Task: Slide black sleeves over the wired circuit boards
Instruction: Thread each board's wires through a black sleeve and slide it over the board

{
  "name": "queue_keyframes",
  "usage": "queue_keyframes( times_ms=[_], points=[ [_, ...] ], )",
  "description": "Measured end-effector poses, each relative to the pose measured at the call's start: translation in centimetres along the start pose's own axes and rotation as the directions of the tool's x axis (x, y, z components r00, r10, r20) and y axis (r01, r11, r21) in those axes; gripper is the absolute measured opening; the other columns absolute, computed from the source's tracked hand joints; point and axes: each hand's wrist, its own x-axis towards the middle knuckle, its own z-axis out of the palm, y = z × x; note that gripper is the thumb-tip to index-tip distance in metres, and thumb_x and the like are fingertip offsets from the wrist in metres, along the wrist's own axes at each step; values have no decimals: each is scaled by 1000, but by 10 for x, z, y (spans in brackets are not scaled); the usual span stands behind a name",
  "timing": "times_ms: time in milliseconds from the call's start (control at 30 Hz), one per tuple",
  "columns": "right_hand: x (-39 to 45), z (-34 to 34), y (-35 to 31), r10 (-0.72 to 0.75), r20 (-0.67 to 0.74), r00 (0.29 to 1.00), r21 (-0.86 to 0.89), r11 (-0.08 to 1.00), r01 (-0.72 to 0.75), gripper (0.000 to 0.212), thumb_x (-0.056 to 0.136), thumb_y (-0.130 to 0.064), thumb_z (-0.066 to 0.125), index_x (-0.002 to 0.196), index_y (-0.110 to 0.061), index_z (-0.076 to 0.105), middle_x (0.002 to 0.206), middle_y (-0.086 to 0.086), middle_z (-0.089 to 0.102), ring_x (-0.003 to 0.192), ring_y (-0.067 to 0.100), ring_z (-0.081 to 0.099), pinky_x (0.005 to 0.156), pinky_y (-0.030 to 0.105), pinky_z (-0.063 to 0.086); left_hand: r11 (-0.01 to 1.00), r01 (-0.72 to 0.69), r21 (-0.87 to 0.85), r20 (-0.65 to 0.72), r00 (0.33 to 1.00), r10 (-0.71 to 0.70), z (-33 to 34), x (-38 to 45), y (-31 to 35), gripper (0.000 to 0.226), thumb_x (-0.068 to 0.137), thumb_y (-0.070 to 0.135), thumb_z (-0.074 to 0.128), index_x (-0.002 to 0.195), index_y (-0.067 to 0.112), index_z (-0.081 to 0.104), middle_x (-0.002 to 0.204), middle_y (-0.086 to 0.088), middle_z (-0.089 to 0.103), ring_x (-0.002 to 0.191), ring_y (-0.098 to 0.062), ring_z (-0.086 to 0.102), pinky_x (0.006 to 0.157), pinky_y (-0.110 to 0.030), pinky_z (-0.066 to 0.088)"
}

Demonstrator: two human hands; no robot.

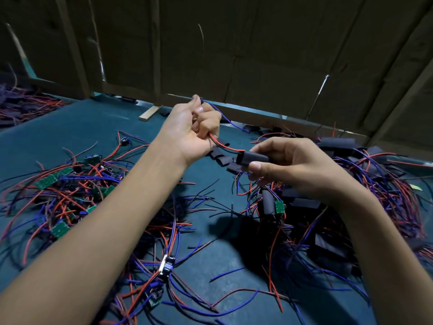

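So we've got the left hand (191, 127) raised over the teal tabletop (98, 127), fingers curled tight around a bunch of red and blue wires (222, 144). Those wires run into the black sleeve (251, 158), which the right hand (295, 165) pinches between thumb and fingers. Bare green circuit boards (50, 180) sit tangled at left, sleeved ones (268, 202) at right.

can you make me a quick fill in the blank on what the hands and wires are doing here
1. The right hand holds a ____ sleeve.
2. A ____ wire runs from the left hand into that sleeve.
3. The table surface is ____.

Missing words: black; red; teal
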Motion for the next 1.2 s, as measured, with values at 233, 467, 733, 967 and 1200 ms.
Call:
queue_keyframes(
  times_ms=[233,467,733,967,1200],
  points=[
    [-3,-2,-3,-65,-4,998,76,995,65,31,79,-20,72,108,-10,68,93,2,76,88,16,74,82,42,61,1000,18,-3,61,998,-18,-1,0,2,55,108,24,43,55,9,41,57,6,23,40,-5,13,28,-18,13],
    [-1,4,-3,-73,30,997,70,995,70,32,81,-16,73,113,-10,71,98,3,76,89,16,70,83,40,60,994,-16,107,5,1000,15,3,-1,-9,57,108,34,43,56,11,40,56,7,22,36,-6,19,30,-17,13],
    [-1,9,-9,-30,60,998,140,990,21,37,84,-25,68,115,-4,67,104,13,77,87,25,74,73,31,60,920,-262,290,-79,952,296,13,-4,-21,56,106,47,40,60,16,35,50,7,22,38,-5,19,33,-16,13],
    [-3,7,-11,13,111,994,160,987,-30,37,87,-28,68,114,-3,68,105,15,77,89,31,73,80,46,60,849,-397,348,-74,892,447,14,-2,-19,41,105,44,45,73,18,37,54,7,29,41,-5,20,33,-19,18],
    [5,20,-10,40,-64,997,207,978,-26,34,81,-34,71,105,-10,67,93,11,79,79,21,71,72,34,59,816,-472,335,65,875,480,25,-5,-40,21,107,32,45,95,15,45,66,3,46,52,-8,44,51,-22,44]
  ],
)
